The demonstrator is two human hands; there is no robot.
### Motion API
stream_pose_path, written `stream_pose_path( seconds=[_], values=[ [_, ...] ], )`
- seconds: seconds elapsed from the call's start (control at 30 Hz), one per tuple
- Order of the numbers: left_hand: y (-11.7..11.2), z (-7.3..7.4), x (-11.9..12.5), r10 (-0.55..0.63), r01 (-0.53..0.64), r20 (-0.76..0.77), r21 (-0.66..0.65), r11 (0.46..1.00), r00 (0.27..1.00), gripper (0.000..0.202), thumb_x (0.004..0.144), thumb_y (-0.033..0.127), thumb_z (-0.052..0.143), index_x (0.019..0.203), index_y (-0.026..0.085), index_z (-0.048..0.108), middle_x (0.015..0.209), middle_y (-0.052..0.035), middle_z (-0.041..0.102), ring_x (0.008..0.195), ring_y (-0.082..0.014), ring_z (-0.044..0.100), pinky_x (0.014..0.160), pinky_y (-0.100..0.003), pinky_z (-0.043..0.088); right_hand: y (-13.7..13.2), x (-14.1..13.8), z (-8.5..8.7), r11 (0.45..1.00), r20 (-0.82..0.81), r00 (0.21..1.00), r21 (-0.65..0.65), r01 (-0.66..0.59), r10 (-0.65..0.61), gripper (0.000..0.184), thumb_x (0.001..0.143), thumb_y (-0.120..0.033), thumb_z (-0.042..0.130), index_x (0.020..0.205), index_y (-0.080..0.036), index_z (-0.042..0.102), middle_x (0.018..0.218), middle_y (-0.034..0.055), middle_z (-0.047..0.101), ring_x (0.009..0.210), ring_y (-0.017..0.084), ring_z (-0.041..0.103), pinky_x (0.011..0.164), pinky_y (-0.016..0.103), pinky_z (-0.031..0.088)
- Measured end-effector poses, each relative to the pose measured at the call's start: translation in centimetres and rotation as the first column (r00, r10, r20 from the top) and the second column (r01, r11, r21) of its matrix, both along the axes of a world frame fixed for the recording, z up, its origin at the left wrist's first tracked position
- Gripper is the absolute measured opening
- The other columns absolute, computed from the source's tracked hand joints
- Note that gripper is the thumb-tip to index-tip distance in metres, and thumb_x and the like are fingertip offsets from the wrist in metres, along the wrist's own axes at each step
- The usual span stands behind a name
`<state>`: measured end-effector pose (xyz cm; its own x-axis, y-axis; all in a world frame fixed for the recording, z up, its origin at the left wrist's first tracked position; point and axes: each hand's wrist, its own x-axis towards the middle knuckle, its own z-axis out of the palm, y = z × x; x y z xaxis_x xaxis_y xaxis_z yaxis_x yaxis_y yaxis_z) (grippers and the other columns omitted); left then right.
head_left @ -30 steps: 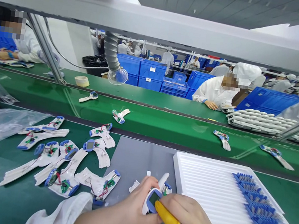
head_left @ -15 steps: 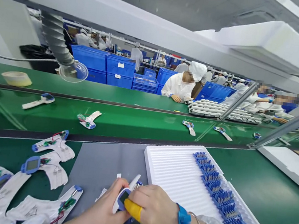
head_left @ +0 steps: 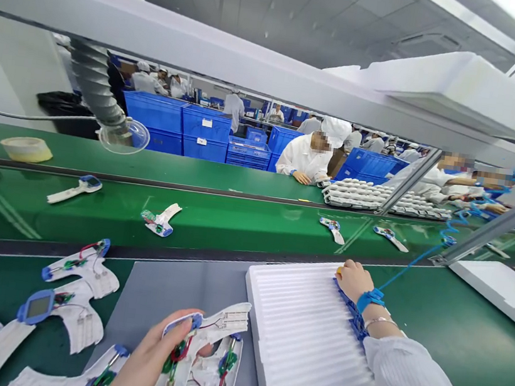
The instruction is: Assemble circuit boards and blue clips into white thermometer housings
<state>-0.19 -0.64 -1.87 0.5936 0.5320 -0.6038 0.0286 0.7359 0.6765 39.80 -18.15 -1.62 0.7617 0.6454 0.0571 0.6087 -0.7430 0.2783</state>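
Observation:
My left hand (head_left: 153,353) grips a white, gun-shaped thermometer housing (head_left: 191,352), thumb on top. Its inner side faces up, showing a green circuit board, red wires and blue end pieces. Just right of it, partly covered, is a second housing (head_left: 229,366) of the same kind over the grey mat (head_left: 175,277). At the far end of a white ridged foam tray (head_left: 296,331), my right hand (head_left: 354,280) is closed over a row of small blue parts (head_left: 357,323). A yellow cot covers one finger; what the fingertips pinch is hidden.
More opened housings (head_left: 84,265) lie on the green table at left. Beyond the mat, a green conveyor belt (head_left: 244,223) carries several housings. A blue coiled cord (head_left: 412,264) runs from my right wristband. A metal post (head_left: 496,218) stands at right. Across the line sits a co-worker (head_left: 303,155).
My right hand has left the housing and reached forward right to the blue parts. The left hand now holds the housing alone, with its inner side turned up.

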Motion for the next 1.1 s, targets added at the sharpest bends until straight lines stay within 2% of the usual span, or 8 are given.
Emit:
stream_pose_path(
  seconds=[0.13, 0.27, 0.33, 0.4, 0.5, 0.83, 0.97, 1.1],
  values=[
    [0.5, 0.0, 0.6, 0.082, -0.085, -0.024, -0.117, 0.989, 0.996, 0.049, 0.074, 0.037, 0.066, 0.116, 0.019, 0.05, 0.082, -0.0071, 0.072, 0.078, -0.0231, 0.068, 0.069, -0.031, 0.053, 0.9, -2.3, 1.3, 0.998, -0.054, 0.997, 0.047, -0.052, 0.054, 0.016, 0.088, -0.026, 0.052, 0.09, -0.013, 0.06, 0.1, 0.0068, 0.061, 0.093, 0.019, 0.057, 0.082, 0.04, 0.045],
    [0.3, 0.0, 1.1, 0.077, -0.047, 0.145, -0.2, 0.979, 0.986, 0.052, 0.073, 0.018, 0.064, 0.121, 0.013, 0.043, 0.089, -0.0102, 0.07, 0.078, -0.0223, 0.068, 0.074, -0.032, 0.051, 3.8, -9.6, 4.2, 0.932, -0.206, 0.916, 0.198, -0.305, 0.343, 0.027, 0.094, -0.026, 0.036, 0.094, -0.014, 0.061, 0.1, 0.0112, 0.061, 0.088, 0.019, 0.058, 0.081, 0.031, 0.044],
    [-0.1, 0.0, 1.3, 0.011, 0.036, 0.25, -0.184, 0.982, 0.968, 0.065, 0.065, 0.007, 0.061, 0.126, 0.012, 0.037, 0.09, -0.0106, 0.07, 0.079, -0.023, 0.067, 0.074, -0.032, 0.05, 5.1, -14.5, 5.6, 0.853, -0.329, 0.789, 0.262, -0.451, 0.518, 0.03, 0.094, -0.035, 0.035, 0.092, -0.02, 0.061, 0.088, 0.0044, 0.065, 0.079, 0.015, 0.059, 0.072, 0.024, 0.045],
    [-0.6, 0.1, 1.2, -0.061, 0.107, 0.308, -0.137, 0.985, 0.949, 0.078, 0.058, 0.003, 0.059, 0.13, 0.013, 0.031, 0.095, -0.0105, 0.069, 0.082, -0.0229, 0.066, 0.074, -0.031, 0.048, 6.0, -19.0, 6.7, 0.726, -0.495, 0.535, 0.399, -0.56, 0.685, 0.026, 0.093, -0.034, 0.039, 0.085, -0.02, 0.06, 0.079, 0.0012, 0.064, 0.071, 0.013, 0.058, 0.067, 0.021, 0.044],
    [-1.2, 0.5, 0.9, -0.12, 0.146, 0.328, -0.058, 0.988, 0.937, 0.088, 0.053, 0.0, 0.059, 0.133, 0.017, 0.027, 0.102, -0.008, 0.067, 0.085, -0.0204, 0.063, 0.074, -0.029, 0.046, 7.1, -22.9, 7.3, 0.622, -0.56, 0.318, 0.514, -0.591, 0.765, 0.025, 0.091, -0.028, 0.043, 0.074, -0.018, 0.057, 0.069, -0.0001, 0.059, 0.062, 0.011, 0.051, 0.059, 0.02, 0.039],
    [-2.1, 0.3, 0.1, -0.118, 0.064, 0.343, 0.165, 0.984, 0.932, 0.08, 0.061, 0.022, 0.076, 0.129, 0.023, 0.034, 0.107, -0.005, 0.063, 0.092, -0.0177, 0.058, 0.084, -0.028, 0.04, 7.3, -24.9, 6.5, 0.648, -0.503, 0.409, 0.564, -0.512, 0.761, 0.008, 0.085, -0.026, 0.052, 0.082, -0.02, 0.057, 0.071, -0.0001, 0.06, 0.062, 0.014, 0.055, 0.058, 0.024, 0.041],
    [-1.8, 1.1, 0.1, -0.045, -0.001, 0.359, 0.127, 0.992, 0.932, 0.084, 0.062, 0.023, 0.075, 0.133, 0.023, 0.029, 0.112, -0.0061, 0.062, 0.098, -0.0192, 0.057, 0.09, -0.03, 0.037, 6.3, -25.7, 4.5, 0.699, -0.509, 0.498, 0.629, -0.34, 0.702, 0.038, 0.068, -0.022, 0.071, 0.101, -0.022, 0.052, 0.089, 0.0024, 0.062, 0.075, 0.018, 0.06, 0.066, 0.029, 0.049],
    [-1.9, 1.5, 0.1, -0.038, -0.026, 0.403, 0.152, 0.988, 0.914, 0.09, 0.064, 0.021, 0.074, 0.136, 0.023, 0.02, 0.112, -0.0069, 0.063, 0.098, -0.0194, 0.057, 0.09, -0.03, 0.038, 6.3, -26.0, 3.6, 0.638, -0.44, 0.495, 0.678, -0.364, 0.75, 0.036, 0.073, -0.013, 0.062, 0.105, -0.026, 0.052, 0.101, 0.0033, 0.058, 0.082, 0.017, 0.061, 0.072, 0.029, 0.052]
  ],
)
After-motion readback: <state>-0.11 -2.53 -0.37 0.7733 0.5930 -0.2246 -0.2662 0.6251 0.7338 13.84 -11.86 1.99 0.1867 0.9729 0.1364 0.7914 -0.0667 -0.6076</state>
